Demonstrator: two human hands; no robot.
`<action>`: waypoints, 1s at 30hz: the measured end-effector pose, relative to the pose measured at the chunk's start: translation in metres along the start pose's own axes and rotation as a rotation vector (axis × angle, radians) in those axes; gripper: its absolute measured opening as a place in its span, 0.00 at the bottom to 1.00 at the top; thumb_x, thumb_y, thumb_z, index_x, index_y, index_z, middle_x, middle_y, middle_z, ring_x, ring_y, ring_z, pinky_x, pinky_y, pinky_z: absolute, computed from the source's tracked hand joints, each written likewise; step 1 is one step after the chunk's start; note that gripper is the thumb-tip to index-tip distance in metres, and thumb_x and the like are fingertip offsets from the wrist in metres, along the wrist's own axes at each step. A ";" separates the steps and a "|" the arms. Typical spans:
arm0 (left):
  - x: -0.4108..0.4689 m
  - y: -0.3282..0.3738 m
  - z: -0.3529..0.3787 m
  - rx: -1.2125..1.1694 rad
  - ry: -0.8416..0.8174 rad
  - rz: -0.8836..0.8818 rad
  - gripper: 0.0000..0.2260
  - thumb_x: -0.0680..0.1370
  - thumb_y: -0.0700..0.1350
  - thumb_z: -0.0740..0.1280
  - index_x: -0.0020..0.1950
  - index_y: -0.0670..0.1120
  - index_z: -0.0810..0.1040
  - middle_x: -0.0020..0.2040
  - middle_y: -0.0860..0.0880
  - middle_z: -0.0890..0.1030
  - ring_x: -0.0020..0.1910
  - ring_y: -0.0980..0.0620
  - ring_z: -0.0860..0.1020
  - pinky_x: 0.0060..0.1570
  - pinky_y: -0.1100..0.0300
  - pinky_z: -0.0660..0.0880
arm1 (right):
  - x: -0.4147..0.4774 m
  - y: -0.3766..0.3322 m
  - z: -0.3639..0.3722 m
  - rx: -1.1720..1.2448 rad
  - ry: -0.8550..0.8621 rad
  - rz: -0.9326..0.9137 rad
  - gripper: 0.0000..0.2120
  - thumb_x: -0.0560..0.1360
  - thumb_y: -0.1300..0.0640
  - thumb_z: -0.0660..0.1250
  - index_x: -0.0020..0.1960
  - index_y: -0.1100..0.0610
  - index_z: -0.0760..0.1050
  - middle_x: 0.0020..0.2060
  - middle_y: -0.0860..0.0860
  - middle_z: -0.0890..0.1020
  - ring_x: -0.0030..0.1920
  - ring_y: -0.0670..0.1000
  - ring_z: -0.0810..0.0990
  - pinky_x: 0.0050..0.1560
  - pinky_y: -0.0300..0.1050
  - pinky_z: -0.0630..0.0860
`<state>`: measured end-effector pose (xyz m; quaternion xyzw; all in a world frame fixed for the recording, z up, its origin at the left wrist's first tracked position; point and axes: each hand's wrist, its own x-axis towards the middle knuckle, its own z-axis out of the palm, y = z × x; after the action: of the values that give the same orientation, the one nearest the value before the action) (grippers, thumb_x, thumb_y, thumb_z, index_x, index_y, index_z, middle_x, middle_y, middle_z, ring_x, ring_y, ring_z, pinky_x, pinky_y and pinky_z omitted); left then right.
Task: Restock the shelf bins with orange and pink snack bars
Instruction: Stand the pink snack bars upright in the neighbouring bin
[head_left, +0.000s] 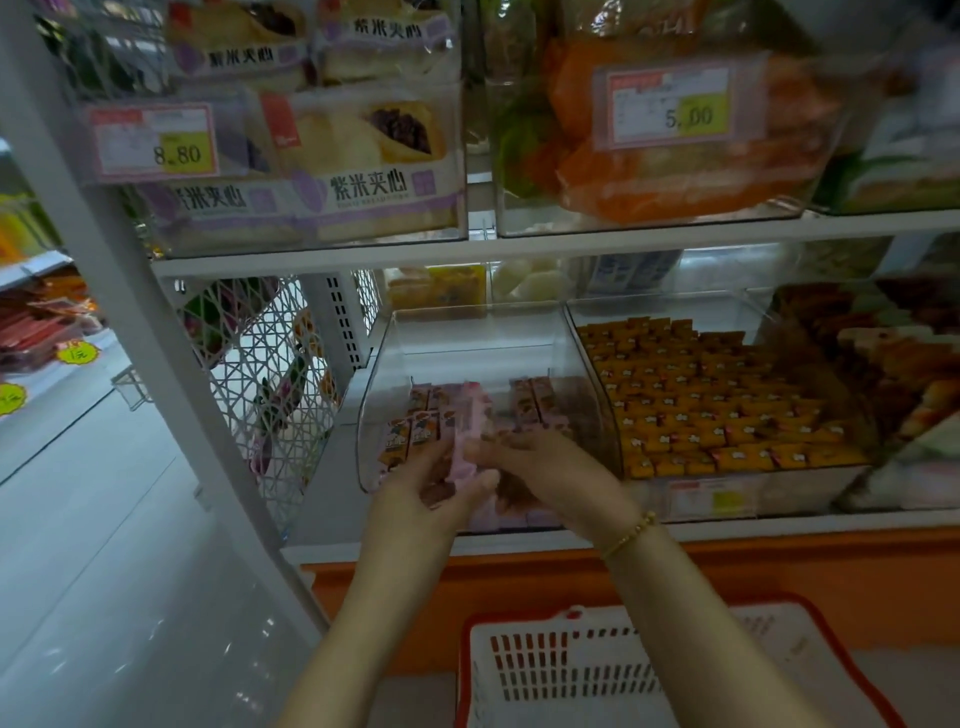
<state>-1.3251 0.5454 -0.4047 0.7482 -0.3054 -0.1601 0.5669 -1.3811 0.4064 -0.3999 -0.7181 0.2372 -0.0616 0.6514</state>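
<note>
Held thing: a small bundle of pink snack bars (471, 426) was gripped at its near end by the left hand (423, 491), with thumb and fingers curled round it.
Right hand: the right hand (543, 462) was brought in from the right, its fingertips against the same bundle; whether they pinched it or only steadied it could not be told through the blur.
Place: both hands were held over the low front lip of the clear bin (371, 415) on the lower shelf.
Long axis: the bundle was pointed away from the person, front to back into the bin, tilted slightly upward.
Bin contents: orange snack bars (410, 439) were stood at the front left, just beside the left hand; more pink bars were seen at the right and along the front.
Open room: the rear half of the bin was judged to be free, and the likely path was forward and down.
Edges: the bin's curved side walls flanked both wrists; the upper shelf (571, 241) overhung the bin.
Neighbour: the neighbouring bin (582, 332) to the right was already packed with orange bars.
Supply: a white basket (561, 670) with a red rim was set below, nearer the right arm.
</note>
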 end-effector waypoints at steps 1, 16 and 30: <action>-0.001 0.000 0.002 0.026 -0.014 0.000 0.18 0.74 0.48 0.70 0.63 0.57 0.73 0.54 0.61 0.78 0.48 0.69 0.75 0.39 0.79 0.71 | -0.009 0.004 0.003 -0.028 0.011 -0.030 0.20 0.73 0.45 0.69 0.46 0.64 0.80 0.31 0.53 0.79 0.30 0.49 0.77 0.30 0.35 0.72; -0.020 0.013 0.011 -0.078 -0.201 -0.071 0.05 0.71 0.41 0.73 0.38 0.40 0.81 0.33 0.44 0.83 0.31 0.49 0.81 0.32 0.61 0.78 | -0.047 0.003 -0.051 0.634 0.233 -0.207 0.09 0.73 0.56 0.67 0.40 0.61 0.80 0.30 0.52 0.80 0.31 0.46 0.79 0.31 0.36 0.75; -0.022 -0.002 0.003 0.241 -0.215 0.088 0.09 0.79 0.41 0.63 0.47 0.50 0.82 0.41 0.53 0.84 0.43 0.58 0.82 0.47 0.58 0.79 | -0.054 -0.012 -0.061 -0.085 0.207 -0.059 0.21 0.71 0.45 0.70 0.45 0.66 0.81 0.36 0.58 0.84 0.32 0.50 0.80 0.33 0.36 0.77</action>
<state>-1.3432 0.5578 -0.4097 0.7754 -0.4135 -0.1765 0.4434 -1.4497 0.3745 -0.3675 -0.7415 0.2845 -0.1443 0.5902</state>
